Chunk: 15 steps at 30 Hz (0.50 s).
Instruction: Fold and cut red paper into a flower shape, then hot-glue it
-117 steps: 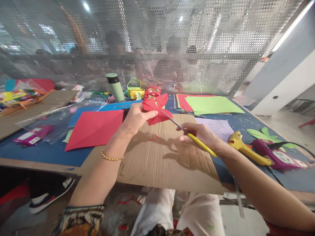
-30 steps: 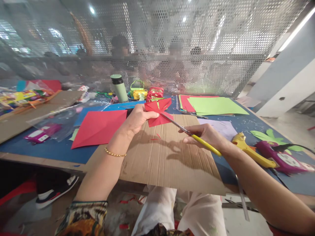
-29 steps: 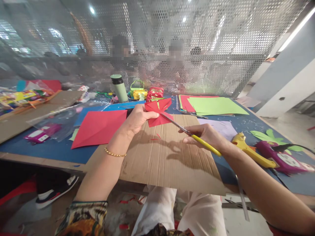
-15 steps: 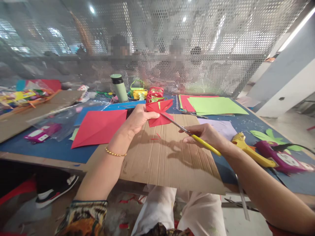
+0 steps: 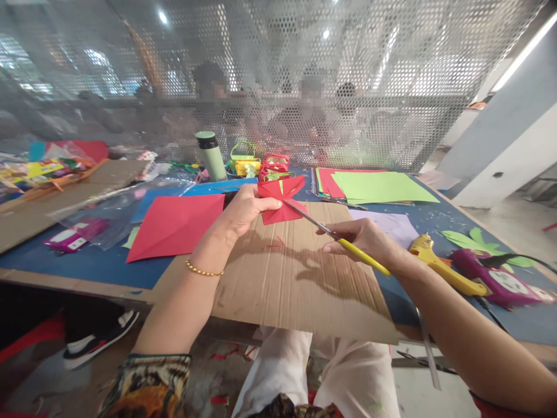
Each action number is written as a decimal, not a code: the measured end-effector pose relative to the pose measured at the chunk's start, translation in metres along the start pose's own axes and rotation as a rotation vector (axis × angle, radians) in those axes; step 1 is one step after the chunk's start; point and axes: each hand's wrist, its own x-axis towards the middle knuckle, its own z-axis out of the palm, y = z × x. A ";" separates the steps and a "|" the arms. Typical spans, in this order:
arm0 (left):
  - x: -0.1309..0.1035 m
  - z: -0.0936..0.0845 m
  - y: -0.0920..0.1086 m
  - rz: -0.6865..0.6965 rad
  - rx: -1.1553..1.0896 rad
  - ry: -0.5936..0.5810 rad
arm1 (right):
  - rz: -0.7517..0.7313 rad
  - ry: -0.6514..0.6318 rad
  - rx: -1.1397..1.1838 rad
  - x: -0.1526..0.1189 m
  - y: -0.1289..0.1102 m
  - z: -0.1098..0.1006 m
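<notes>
A piece of red paper, cut into petal-like lobes, is held up above the near middle of the table, over a flat sheet of brown cardboard. The left hand pinches its left side, thumb lying across the front near the centre. The right hand is closed around a pair of yellow-handled scissors, whose blades reach up and leftward to the paper, their tips meeting it just beside the left thumb; how far the blades are parted is too small to tell. The two hands are apart, joined only through paper and scissors. Below them, thin red scraps lie on the cardboard. To the left, a larger red sheet rests on the blue top of the table; to the right are a lilac sheet, a yellow glue gun and, just beside it, a purple power strip near green paper shapes. Farther back lie a lime-green sheet over red ones, a green bottle with a dark collar, and a small yellow paper item, all before a perforated metal screen.
</notes>
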 end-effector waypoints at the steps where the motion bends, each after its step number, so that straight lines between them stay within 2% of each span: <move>1: 0.000 0.000 0.000 -0.003 0.000 0.003 | -0.005 -0.004 -0.012 0.000 0.000 0.000; 5: 0.001 -0.002 0.002 0.014 -0.005 0.040 | -0.027 -0.014 -0.034 -0.001 -0.002 -0.002; 12: 0.007 -0.006 0.003 0.151 -0.060 0.262 | -0.032 -0.035 -0.021 -0.003 -0.008 -0.006; 15: 0.010 -0.008 0.001 0.186 -0.086 0.314 | -0.036 -0.036 -0.029 -0.001 -0.006 -0.005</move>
